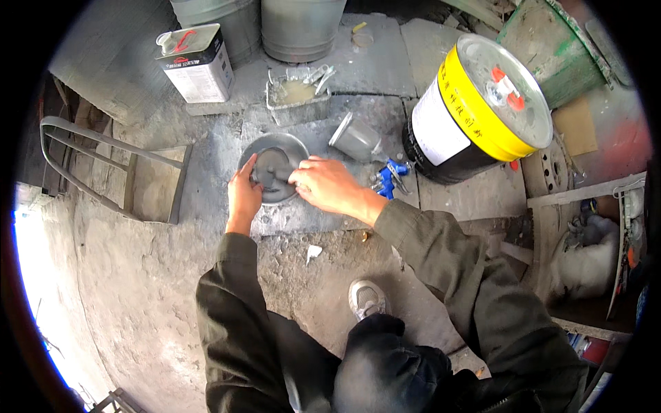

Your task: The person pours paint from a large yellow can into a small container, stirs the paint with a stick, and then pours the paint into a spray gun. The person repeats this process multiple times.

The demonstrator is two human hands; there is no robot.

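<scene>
A round dark grey bowl (297, 147) rests on the slab in front of me. Over it my left hand (244, 194) curls its fingers and thumb at the rim of a small round grey cup (270, 164), whose exact kind is hard to tell. My right hand (329, 184) reaches in from the other side, fingers pinched together at the cup's edge. Whatever that pinch holds is too small and blurred to name. To the right of the bowl a cloudy grey plastic cup (355, 138) leans on its side, and a blue spray gun (391, 177) lies nearer the drum.
Behind the bowl stands a tray (297, 112) of murky liquid with tools in it. A rectangular metal can (198, 72) is at far left; grey buckets (303, 31) stand beyond. A yellow-and-black drum (441, 124) stands right. A metal frame (124, 206) lies left.
</scene>
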